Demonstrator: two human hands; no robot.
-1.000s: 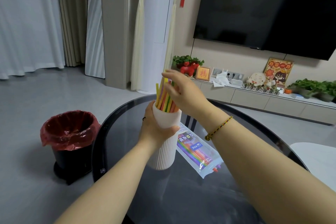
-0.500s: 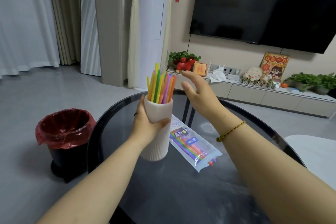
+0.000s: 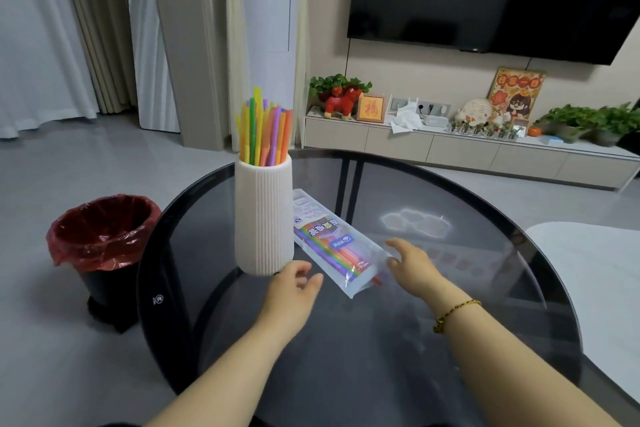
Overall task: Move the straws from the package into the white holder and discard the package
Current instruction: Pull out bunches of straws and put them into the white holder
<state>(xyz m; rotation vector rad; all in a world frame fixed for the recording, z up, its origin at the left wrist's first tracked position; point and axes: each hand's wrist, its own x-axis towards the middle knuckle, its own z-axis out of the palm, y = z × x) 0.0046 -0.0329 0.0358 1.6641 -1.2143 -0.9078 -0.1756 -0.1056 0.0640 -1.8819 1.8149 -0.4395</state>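
Observation:
The ribbed white holder (image 3: 264, 218) stands upright on the round dark glass table (image 3: 433, 191), filled with colourful straws (image 3: 265, 132) that stick out of its top. Just right of it lies the clear plastic package (image 3: 332, 243), flat, with rainbow print and a few straws still visible inside. My left hand (image 3: 292, 291) hovers open just below the holder's base, off the holder. My right hand (image 3: 412, 265) is open, fingers spread, at the package's near right corner; touching or not, I cannot tell.
A black bin with a red liner (image 3: 100, 243) stands on the floor left of the table. A white surface (image 3: 595, 288) adjoins the table on the right. A low cabinet with plants and ornaments (image 3: 450, 142) runs along the far wall under a television.
My left hand let go of the holder and dropped below its base. My right hand left the straw tops and came down to the package. The holder now stands alone.

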